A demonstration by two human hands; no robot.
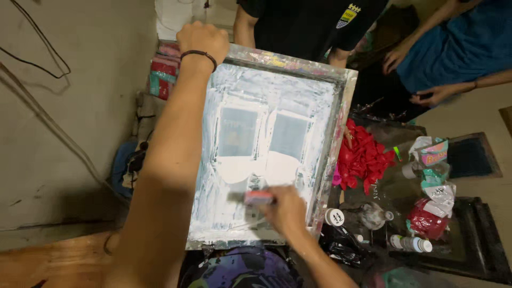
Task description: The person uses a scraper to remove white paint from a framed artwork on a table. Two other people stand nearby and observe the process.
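A framed printing screen (341, 114) lies flat in front of me, its mesh smeared with white ink around two grey rectangular panels. My left hand (201, 41), with a dark band at the wrist, grips the frame's far left corner. My right hand (287, 209) is closed on a small squeegee (257, 198) with a reddish handle, which rests on the mesh near the frame's near edge, just below the white ink patches.
A heap of red balloons (362, 156) lies right of the frame. Small bottles (410, 244), a white-capped jar (335, 217) and crumpled bags (433, 184) sit beyond it. One person in black stands at the far side; another person's hands (434, 96) are at the upper right. Folded cloth (162, 74) is stacked left.
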